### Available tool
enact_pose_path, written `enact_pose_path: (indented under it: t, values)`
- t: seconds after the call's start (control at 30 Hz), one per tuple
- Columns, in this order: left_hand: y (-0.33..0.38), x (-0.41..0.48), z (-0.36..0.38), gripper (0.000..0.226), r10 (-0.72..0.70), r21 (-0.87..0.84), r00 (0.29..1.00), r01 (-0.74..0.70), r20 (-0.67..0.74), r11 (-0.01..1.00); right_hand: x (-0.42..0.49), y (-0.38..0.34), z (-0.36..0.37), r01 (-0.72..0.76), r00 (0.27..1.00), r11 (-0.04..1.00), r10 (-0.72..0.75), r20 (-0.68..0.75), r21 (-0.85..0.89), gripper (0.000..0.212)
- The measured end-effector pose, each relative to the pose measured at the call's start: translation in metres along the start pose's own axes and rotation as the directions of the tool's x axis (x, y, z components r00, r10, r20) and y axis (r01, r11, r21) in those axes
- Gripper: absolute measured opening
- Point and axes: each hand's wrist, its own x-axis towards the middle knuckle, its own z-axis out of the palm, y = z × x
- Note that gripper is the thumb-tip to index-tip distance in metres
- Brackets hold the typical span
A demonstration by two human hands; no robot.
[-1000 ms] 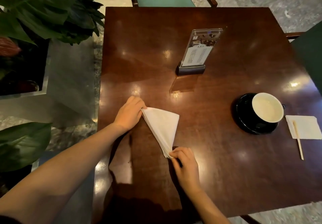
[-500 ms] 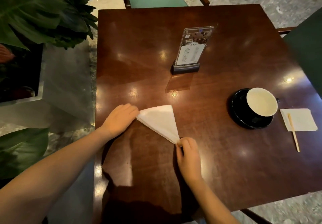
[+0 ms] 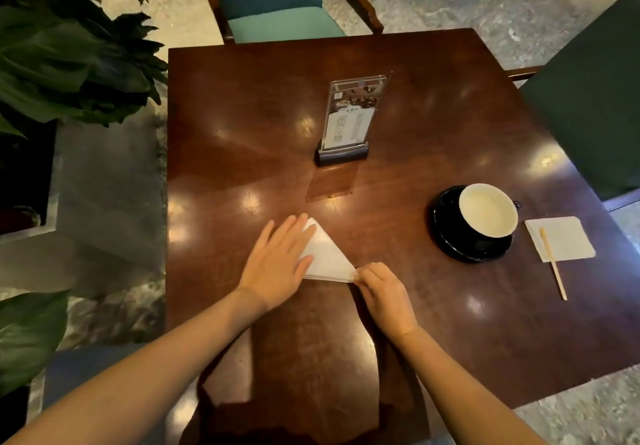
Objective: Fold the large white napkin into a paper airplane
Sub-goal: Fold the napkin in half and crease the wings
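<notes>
Left hand (image 3: 277, 264): lying flat, fingers straight, pressing the napkin (image 3: 329, 257) near the tabletop's (image 3: 415, 323) left edge.
Right hand (image 3: 386, 297): pinching the napkin's right tip.

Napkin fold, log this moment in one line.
napkin: triangle on table | left hand: flat, pressing napkin | right hand: pinching its tip

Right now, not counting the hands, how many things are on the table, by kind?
napkins: 2, the folded napkin and the small napkin
cup: 1
saucer: 1
wooden stick: 1
menu stand: 1
total: 6
</notes>
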Motion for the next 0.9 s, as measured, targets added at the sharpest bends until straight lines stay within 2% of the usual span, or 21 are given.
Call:
enact_pose_path:
  t: [0.17, 0.3, 0.43, 0.57, 0.7, 0.8, 0.9]
  values:
    - [0.032, 0.019, 0.04, 0.058, -0.016, 0.059, 0.983, 0.005, 0.181, 0.998, -0.001, 0.001, -0.003, -0.004, 0.999, 0.998, 0.002, 0.047, 0.055, 0.018]
    - [0.024, 0.017, 0.05, 0.058, 0.003, 0.087, 0.982, -0.02, 0.188, 0.996, 0.002, 0.005, -0.002, 0.015, 0.996, 0.998, -0.019, 0.082, 0.057, 0.015]
    - [0.008, 0.016, 0.044, 0.065, 0.02, 0.106, 0.981, -0.041, 0.194, 0.993, 0.0, 0.01, 0.004, 0.041, 0.996, 0.999, -0.043, 0.074, 0.032, 0.003]
    - [-0.017, 0.009, 0.041, 0.064, 0.015, 0.12, 0.978, -0.041, 0.21, 0.992, -0.001, 0.013, 0.006, 0.026, 0.997, 0.998, -0.03, 0.069, 0.054, 0.004]
    - [-0.046, 0.001, 0.036, 0.065, -0.105, 0.098, 0.972, 0.086, 0.211, 0.991, -0.002, 0.013, 0.007, 0.01, 0.997, 0.998, -0.015, 0.079, 0.058, 0.007]
    - [-0.057, -0.004, 0.028, 0.075, -0.124, 0.07, 0.949, 0.108, 0.29, 0.992, -0.002, 0.012, 0.009, 0.006, 0.998, 0.998, -0.01, 0.063, 0.069, 0.006]
    - [-0.047, 0.004, 0.018, 0.06, -0.157, -0.033, 0.946, 0.173, 0.284, 0.984, -0.004, 0.012, 0.012, 0.001, 0.999, 0.997, -0.003, 0.038, 0.076, 0.004]
